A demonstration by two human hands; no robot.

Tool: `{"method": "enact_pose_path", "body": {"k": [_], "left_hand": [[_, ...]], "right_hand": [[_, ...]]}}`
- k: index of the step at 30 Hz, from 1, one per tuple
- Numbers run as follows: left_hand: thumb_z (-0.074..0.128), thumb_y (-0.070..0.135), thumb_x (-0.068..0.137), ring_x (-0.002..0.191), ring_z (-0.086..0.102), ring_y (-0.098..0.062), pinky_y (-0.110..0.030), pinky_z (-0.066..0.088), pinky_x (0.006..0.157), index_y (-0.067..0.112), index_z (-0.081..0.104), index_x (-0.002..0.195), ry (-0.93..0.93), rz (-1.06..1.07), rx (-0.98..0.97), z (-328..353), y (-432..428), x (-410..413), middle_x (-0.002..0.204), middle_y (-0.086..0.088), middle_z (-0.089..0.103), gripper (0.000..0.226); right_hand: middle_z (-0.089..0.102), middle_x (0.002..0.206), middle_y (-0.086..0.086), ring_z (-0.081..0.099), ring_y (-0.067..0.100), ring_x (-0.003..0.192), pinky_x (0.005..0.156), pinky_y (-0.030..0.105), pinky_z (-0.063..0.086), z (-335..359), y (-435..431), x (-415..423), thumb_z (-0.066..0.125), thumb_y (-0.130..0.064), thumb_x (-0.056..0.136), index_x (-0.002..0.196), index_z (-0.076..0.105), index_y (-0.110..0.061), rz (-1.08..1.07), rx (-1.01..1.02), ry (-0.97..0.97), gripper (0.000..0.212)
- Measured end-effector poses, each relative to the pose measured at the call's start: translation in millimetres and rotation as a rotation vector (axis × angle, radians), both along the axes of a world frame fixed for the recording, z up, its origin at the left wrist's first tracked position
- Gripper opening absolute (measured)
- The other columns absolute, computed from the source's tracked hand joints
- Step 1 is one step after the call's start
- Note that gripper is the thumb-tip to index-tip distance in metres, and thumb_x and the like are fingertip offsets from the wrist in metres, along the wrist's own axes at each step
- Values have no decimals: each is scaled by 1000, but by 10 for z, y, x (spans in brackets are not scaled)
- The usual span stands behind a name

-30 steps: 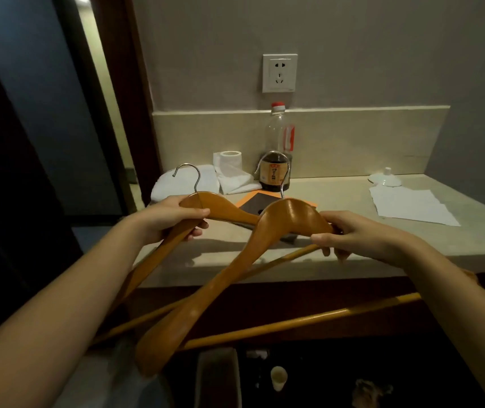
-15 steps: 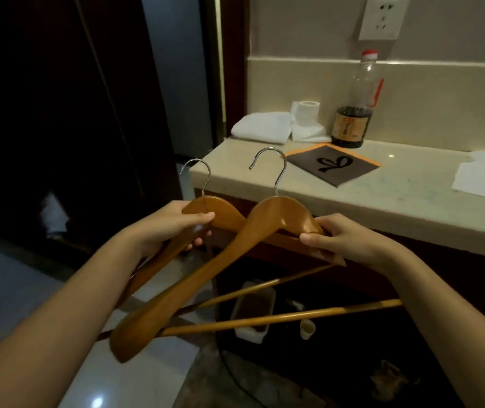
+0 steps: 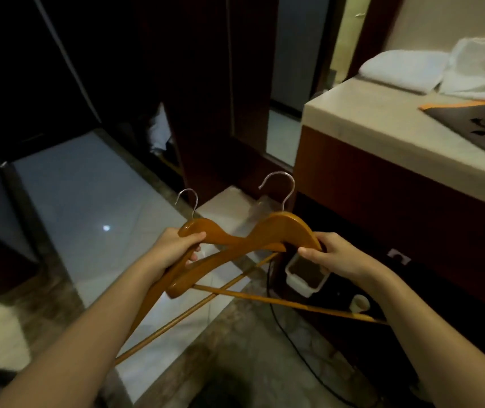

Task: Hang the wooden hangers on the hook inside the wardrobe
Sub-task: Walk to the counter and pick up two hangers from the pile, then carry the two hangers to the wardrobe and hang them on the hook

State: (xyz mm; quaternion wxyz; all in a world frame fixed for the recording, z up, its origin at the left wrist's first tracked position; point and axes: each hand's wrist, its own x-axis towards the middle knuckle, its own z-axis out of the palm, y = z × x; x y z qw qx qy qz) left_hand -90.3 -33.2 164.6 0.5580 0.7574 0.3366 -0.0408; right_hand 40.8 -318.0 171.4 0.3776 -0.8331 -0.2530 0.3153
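The left hand (image 3: 176, 245) is curled round the shoulder of the left hanger (image 3: 220, 235), thumb on top, just below its metal hook. The right hand (image 3: 332, 257) grips the right hanger (image 3: 282, 228) on its far shoulder, fingers wrapped under the wood. Both wooden hangers are held upright in the air at mid-frame with their hooks up. They overlap: the right hanger's long arm crosses in front of the left one, and their thin lower bars cross below.

Under them lies a glossy pale tiled floor (image 3: 88, 201) with a darker mottled stone border (image 3: 235, 348). Ahead and to the left stands the dark wardrobe (image 3: 205, 98), well apart from the hangers; a gap in its front shows something white, too dim to name.

To the right, the corner of a counter (image 3: 367, 125) with a pale stone top and red-brown wooden front stands near the right hanger's hook. On it lie a folded white towel (image 3: 403, 69), a blurred white bundle (image 3: 476, 66) beside it, and a dark mat (image 3: 476, 125) edged in orange. Beneath the counter sit a white bin (image 3: 306, 275) and a small cup (image 3: 359, 303), and a black cable (image 3: 294, 348) trails over the floor.
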Motion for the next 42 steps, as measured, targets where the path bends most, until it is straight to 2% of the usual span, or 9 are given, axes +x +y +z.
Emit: {"method": "enact_pose_path", "body": {"k": [7,11,18,25,29,32,36,39,42], "left_hand": [[56,31,91,79,61,-19,-32,49,76,6,59,105,149,202,0,-649,644,-499,91,-10,63,29],[57,30,91,84,61,-23,-33,50,77,2,55,117,245,318,-23,-1043,988,-733,102,-14,62,39],[51,29,94,89,60,-20,-29,45,75,5,56,117,301,353,-54,-1445,1415,-1183,104,-11,62,34],[55,28,92,89,62,-19,-29,47,72,10,56,112,280,538,-187,-1642,1713,-1351,97,-4,63,27],[56,25,92,79,62,-15,-25,46,64,11,57,108,261,600,-263,-1731,1855,-1379,87,-3,63,21],[57,19,91,73,60,-15,-28,49,71,1,59,109,309,605,-239,-1824,1978,-1342,86,-8,62,26],[56,14,91,78,60,-20,-22,46,64,-7,58,110,373,579,-209,-1931,2171,-1224,96,-18,61,28],[56,12,90,85,61,-24,-27,48,71,-6,56,111,408,625,-223,-1978,2325,-1074,104,-21,61,27],[55,11,91,81,60,-20,-26,49,68,-3,57,111,422,605,-229,-1948,2482,-862,99,-17,61,25]], "right_hand": [[47,65,4,49,18,57,58,32,45,-566,746,-155,56,-30,91,78,51,-16,50,-102,88,19],[46,65,2,48,12,55,51,14,42,-838,1097,-306,54,-27,92,80,50,-14,79,-170,87,18],[50,65,-5,53,3,58,57,16,39,-1138,1572,-383,57,-27,90,78,55,-19,82,-227,71,15],[60,80,1,60,18,79,66,24,46,-1278,2029,-229,57,-28,90,83,54,-24,82,-310,102,8],[51,77,-11,51,8,77,59,14,32,-1428,2312,-95,52,-26,93,91,49,-24,148,-425,79,4],[51,78,-10,54,12,83,66,21,37,-1587,2448,40,53,-28,92,93,49,-24,161,-531,106,6],[61,104,7,57,27,106,93,40,45,-1872,2575,317,58,-30,88,100,55,-23,105,-631,223,14],[61,111,9,57,28,105,95,43,45,-2063,2693,500,58,-36,84,110,57,-18,74,-716,270,31],[63,106,10,60,27,98,92,43,47,-2184,2876,656,55,-35,85,102,59,-19,54,-773,299,24]]}}
